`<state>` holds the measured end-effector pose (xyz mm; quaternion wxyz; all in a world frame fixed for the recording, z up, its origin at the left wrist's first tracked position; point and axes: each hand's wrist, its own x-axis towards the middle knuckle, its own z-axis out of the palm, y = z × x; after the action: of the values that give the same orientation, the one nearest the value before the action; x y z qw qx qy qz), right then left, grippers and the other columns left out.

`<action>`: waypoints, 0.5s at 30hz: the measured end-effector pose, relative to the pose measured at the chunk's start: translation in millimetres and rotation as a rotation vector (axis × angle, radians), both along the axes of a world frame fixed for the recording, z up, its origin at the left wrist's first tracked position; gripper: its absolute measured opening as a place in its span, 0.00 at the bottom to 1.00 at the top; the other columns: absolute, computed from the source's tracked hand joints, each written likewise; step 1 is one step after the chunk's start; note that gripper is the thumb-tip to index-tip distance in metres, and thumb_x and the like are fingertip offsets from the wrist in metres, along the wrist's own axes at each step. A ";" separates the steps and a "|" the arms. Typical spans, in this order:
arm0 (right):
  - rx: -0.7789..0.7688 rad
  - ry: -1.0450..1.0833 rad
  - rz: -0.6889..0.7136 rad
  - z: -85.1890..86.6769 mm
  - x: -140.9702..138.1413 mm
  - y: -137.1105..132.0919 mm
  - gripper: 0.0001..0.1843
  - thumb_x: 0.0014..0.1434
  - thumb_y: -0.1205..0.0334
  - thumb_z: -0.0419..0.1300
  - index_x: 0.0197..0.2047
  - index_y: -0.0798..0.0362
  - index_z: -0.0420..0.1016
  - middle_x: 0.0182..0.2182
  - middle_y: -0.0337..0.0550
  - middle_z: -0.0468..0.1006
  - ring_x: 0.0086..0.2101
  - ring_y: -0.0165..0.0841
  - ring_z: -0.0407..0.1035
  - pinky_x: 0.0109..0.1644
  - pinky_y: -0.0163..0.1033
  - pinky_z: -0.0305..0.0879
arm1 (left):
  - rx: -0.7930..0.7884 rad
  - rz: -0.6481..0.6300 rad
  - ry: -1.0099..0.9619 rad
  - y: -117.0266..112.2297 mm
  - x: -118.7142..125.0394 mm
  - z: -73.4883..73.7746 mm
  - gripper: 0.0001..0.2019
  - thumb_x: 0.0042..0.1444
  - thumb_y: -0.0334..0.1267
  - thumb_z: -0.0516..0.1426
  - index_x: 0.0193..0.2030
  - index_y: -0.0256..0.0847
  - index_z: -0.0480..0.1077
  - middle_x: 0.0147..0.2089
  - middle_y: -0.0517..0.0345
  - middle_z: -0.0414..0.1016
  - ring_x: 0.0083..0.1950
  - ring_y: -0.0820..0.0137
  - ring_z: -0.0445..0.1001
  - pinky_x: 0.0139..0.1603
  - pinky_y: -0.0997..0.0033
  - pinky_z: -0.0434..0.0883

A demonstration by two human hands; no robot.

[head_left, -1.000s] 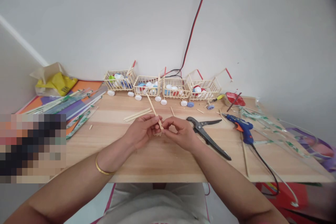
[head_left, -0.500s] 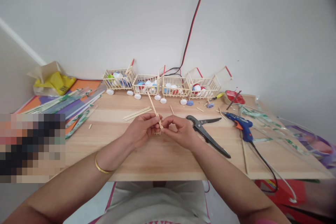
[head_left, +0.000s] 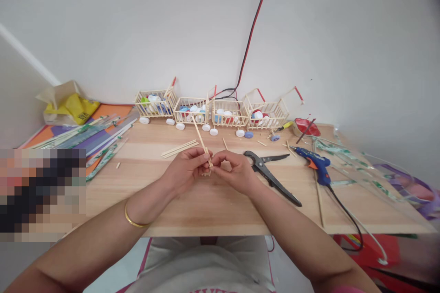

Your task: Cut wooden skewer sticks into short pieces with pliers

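Note:
Above the middle of the wooden table, my left hand [head_left: 187, 167] is closed on thin wooden sticks [head_left: 199, 135], which slant up and away toward the carts. My right hand [head_left: 233, 170] pinches at their near end, its thumb and forefinger together; a small pale piece shows there, partly hidden by the fingertips. Just under the fingers lie short stick pieces [head_left: 206, 174], mostly covered by my hands. To the left, several loose sticks [head_left: 180, 148] rest on the table. Black-handled cutters [head_left: 271, 176] lie open beside my right hand.
Several small stick-built carts [head_left: 230, 119] with bottle caps inside stand along the back. A blue glue gun [head_left: 318, 165] with its cord lies at right, near a red dish [head_left: 305, 127]. Plastic-wrapped sticks [head_left: 103, 155] and a yellow bag [head_left: 74, 109] are at left.
The far end of the sticks has tipped slightly up and left. Both hands keep almost the same place and grip.

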<state>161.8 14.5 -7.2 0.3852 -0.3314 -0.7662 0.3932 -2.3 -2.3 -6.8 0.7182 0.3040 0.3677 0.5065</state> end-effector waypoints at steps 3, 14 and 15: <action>0.005 -0.013 -0.005 -0.5 -0.6 0.0 0.03 0.53 0.63 0.59 0.31 0.53 0.72 0.28 0.40 0.75 0.31 0.30 0.69 0.38 0.35 0.65 | 0.018 0.012 0.038 0.1 0.2 0.1 0.09 0.43 0.35 0.65 0.30 0.33 0.73 0.23 0.59 0.70 0.24 0.78 0.67 0.28 0.78 0.66; -0.006 -0.010 0.017 -2.5 0.1 0.7 0.04 0.53 0.62 0.60 0.33 0.52 0.71 0.29 0.39 0.75 0.31 0.29 0.68 0.38 0.35 0.65 | 0.036 -0.006 0.051 0.7 -1.3 -1.9 0.09 0.43 0.36 0.65 0.30 0.34 0.73 0.25 0.58 0.71 0.27 0.76 0.68 0.30 0.76 0.66; -0.014 -0.002 0.028 -2.7 0.6 1.0 0.06 0.52 0.62 0.61 0.34 0.52 0.71 0.30 0.39 0.74 0.31 0.29 0.68 0.39 0.36 0.65 | 0.031 -0.010 0.033 0.9 -1.6 -2.0 0.09 0.43 0.36 0.65 0.30 0.34 0.73 0.26 0.58 0.72 0.27 0.76 0.69 0.30 0.76 0.67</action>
<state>162.3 15.5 -9.9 0.3766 -0.3237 -0.7684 0.4036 -4.0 -1.5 -8.7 0.7099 0.3254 0.3700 0.5033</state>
